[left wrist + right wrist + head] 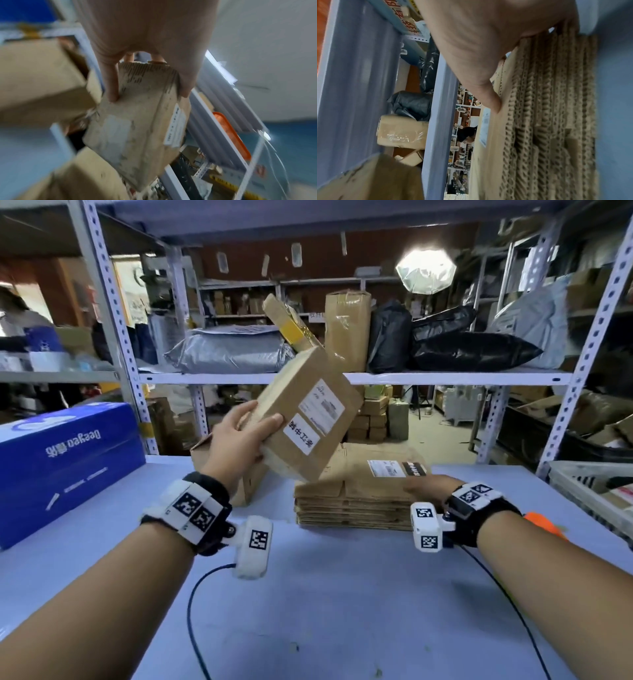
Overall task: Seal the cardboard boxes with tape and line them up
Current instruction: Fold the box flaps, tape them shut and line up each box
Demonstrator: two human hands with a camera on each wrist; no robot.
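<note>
Head view: grey perforated-steel shelving (579,361) fills the room behind the bench, its middle shelf loaded with grey and black bagged parcels (472,352) and taped brown packages, and a lit round diffuser further back. A pale blue table (325,604) forms the work surface. A blue printed carton (65,463) sits at its left edge and a white slatted crate (589,494) at its right. A stack of flattened cardboard boxes (356,501) lies at the table's centre rear, an open-flapped box (246,484) just beside it on the left. The left hand (236,443) grips one flattened box (308,412) by its lower end, thumb on top, tilted above the stack. The right hand (428,486) rests on the stack's right end, thumb lying straight along the top sheet; its fingers are hidden.
</note>
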